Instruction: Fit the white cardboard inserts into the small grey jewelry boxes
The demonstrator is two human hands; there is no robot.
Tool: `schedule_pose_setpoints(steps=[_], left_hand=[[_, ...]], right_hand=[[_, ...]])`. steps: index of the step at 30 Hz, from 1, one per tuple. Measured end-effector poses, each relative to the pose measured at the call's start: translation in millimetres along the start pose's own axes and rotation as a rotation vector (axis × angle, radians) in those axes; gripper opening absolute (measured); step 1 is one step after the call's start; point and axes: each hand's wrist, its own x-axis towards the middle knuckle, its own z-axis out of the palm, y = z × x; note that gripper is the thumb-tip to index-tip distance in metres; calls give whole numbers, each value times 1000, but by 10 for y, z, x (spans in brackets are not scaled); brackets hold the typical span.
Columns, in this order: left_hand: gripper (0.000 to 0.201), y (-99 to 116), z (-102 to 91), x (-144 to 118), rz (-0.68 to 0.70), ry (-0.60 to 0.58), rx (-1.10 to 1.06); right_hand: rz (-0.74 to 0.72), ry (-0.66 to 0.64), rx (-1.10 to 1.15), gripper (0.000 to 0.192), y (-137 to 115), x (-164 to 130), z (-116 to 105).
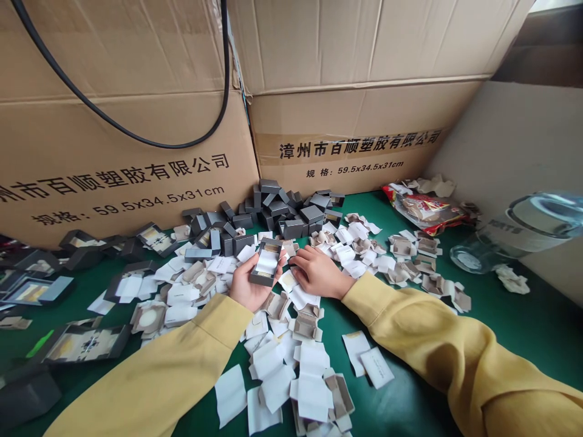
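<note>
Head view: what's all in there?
cartons: two, brown, back
cable: one, black, upper left
small boxes: many, dark grey, back and left
card pieces: many, white and greyish, middle and right
packet: one, mostly red, right
container: one, clear, right
crumpled paper: some, pale, right
table: one, green, underneath
panel: one, pale grey, far right
green strip: one, bright green, lower left
left hand: one, yellow-sleeved, holding a dark box
right hand: one, yellow-sleeved, near card pieces

Left hand (247,290) cupped, palm up; right hand (322,273) palm down, near.

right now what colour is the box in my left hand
The box is dark grey; head view shows it.
</note>
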Motion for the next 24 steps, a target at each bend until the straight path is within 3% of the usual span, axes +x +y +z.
schedule_pose_setpoints(steps=[4, 15, 24], left_hand=[[46, -19, -3, 12, -5, 16, -12], [41, -47, -28, 17, -1, -36, 149], [43, -54, -16, 15, 4, -37, 130]], right_hand=[[0, 12, 71, 15, 17, 9, 42], [86, 439, 380, 14, 15, 10, -20], [83, 500, 500, 15, -45, 22, -66]])
